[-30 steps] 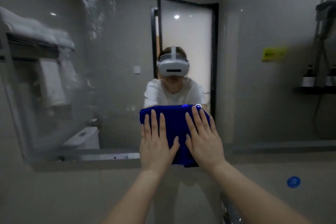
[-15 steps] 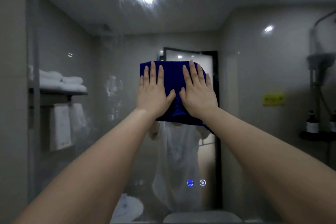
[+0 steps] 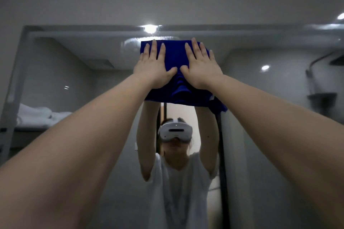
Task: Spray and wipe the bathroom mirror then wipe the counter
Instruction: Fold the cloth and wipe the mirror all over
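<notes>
High on the mirror (image 3: 74,80), blue cloth (image 3: 175,52)

Bare-armed to above the elbows. Dressed in a white short-sleeved T-shirt (image 3: 176,191), seen reflected in the mirror (image 3: 74,80). Wearing there a white headset (image 3: 175,132), dark strip across its front

Shelf (image 3: 28,128) at the left of the frame, middle height
Folded white towels (image 3: 35,114) lie on it, side by side, seen reflected in the mirror (image 3: 74,80).
</notes>
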### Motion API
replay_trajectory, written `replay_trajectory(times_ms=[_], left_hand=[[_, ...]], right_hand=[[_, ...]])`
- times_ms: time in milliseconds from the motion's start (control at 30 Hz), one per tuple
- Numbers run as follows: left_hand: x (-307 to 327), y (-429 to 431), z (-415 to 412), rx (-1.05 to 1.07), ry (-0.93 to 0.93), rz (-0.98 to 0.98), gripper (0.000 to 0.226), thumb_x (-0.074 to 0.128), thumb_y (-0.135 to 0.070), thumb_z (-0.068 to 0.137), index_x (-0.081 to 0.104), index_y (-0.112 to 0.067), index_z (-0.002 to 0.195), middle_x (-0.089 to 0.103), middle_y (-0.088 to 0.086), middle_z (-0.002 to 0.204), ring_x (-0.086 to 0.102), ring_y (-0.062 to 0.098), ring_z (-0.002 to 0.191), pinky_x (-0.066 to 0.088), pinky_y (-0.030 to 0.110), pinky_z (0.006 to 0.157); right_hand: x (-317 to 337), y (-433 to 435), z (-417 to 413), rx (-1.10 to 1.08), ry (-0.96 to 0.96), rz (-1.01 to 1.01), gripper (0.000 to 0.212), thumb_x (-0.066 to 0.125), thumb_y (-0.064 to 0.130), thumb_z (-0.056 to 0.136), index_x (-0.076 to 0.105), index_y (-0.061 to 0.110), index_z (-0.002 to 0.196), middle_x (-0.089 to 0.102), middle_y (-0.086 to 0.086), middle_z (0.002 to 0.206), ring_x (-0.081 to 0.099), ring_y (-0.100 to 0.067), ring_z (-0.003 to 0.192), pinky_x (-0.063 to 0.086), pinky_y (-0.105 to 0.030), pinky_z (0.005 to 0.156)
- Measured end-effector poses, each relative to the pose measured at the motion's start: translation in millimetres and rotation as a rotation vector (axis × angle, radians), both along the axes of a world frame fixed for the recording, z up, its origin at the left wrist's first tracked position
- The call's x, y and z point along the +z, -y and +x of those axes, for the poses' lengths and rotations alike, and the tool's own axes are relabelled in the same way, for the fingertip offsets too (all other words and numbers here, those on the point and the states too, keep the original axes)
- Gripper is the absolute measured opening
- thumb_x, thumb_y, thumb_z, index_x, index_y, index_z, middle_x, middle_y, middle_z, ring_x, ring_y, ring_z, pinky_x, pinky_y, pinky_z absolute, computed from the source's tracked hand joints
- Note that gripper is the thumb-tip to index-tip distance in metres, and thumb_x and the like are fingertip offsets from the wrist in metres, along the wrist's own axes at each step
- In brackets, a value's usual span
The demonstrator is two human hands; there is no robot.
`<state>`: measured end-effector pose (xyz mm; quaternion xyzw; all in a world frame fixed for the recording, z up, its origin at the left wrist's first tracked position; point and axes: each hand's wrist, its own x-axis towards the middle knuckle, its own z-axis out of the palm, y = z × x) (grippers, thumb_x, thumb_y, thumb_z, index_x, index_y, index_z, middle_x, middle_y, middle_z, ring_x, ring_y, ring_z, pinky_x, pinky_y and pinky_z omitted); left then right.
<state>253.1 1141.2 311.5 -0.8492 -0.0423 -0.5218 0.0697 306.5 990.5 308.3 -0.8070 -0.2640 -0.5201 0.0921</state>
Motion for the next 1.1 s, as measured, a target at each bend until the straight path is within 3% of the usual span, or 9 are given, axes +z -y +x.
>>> replay_trajectory(times_ms=[300, 467, 633, 900, 1100], left_hand=[[91.7, 1.2, 6.9, 0.019, 0.077, 0.075, 0.076, 0.025, -0.057, 0.096, -0.004, -0.015, 0.152, -0.010, 0.013, 0.159, -0.009, 0.032, 0.146, -0.001, 0.042, 0.118], [83.6, -2.6, 22.3, 0.012, 0.201, 0.122, 0.074, 0.021, -0.057, 0.096, -0.005, -0.016, 0.152, -0.010, 0.010, 0.159, -0.012, 0.029, 0.146, -0.004, 0.042, 0.118], [83.7, 2.6, 23.4, 0.035, 0.231, 0.111, 0.072, 0.021, -0.056, 0.096, -0.003, -0.018, 0.152, -0.008, 0.009, 0.160, -0.011, 0.030, 0.146, -0.003, 0.042, 0.118], [72.8, 74.5, 48.7, -0.054, 0.228, 0.194, 0.070, 0.021, -0.055, 0.097, -0.001, -0.019, 0.153, -0.005, 0.007, 0.160, -0.009, 0.027, 0.147, -0.004, 0.041, 0.119], [58.8, 82.7, 57.4, -0.089, 0.277, 0.215, 0.072, 0.024, -0.056, 0.096, 0.000, -0.020, 0.153, -0.005, 0.006, 0.161, -0.008, 0.024, 0.147, -0.004, 0.039, 0.119]], right_hand=[[94.6, -3.9, 4.7, 0.004, 0.045, 0.125, 0.066, 0.024, 0.041, 0.098, 0.002, 0.014, 0.154, -0.004, -0.014, 0.161, -0.005, -0.024, 0.149, -0.005, -0.043, 0.119], [85.2, -3.8, 20.3, 0.015, 0.220, 0.171, 0.066, 0.025, 0.039, 0.098, 0.003, 0.013, 0.154, -0.001, -0.011, 0.162, -0.002, -0.023, 0.149, -0.003, -0.042, 0.119], [85.3, 3.0, 18.3, 0.026, 0.189, 0.135, 0.064, 0.025, 0.037, 0.098, 0.005, 0.010, 0.154, -0.002, -0.012, 0.161, -0.004, -0.023, 0.149, -0.004, -0.041, 0.119], [69.5, 73.4, 37.0, -0.019, 0.127, 0.250, 0.066, 0.025, 0.036, 0.099, 0.002, 0.007, 0.153, -0.006, -0.015, 0.161, -0.007, -0.025, 0.148, -0.003, -0.039, 0.120], [44.6, 84.8, 46.6, -0.033, 0.185, 0.289, 0.065, 0.024, 0.036, 0.099, 0.003, 0.007, 0.153, -0.004, -0.014, 0.161, -0.005, -0.024, 0.149, -0.002, -0.041, 0.120]])
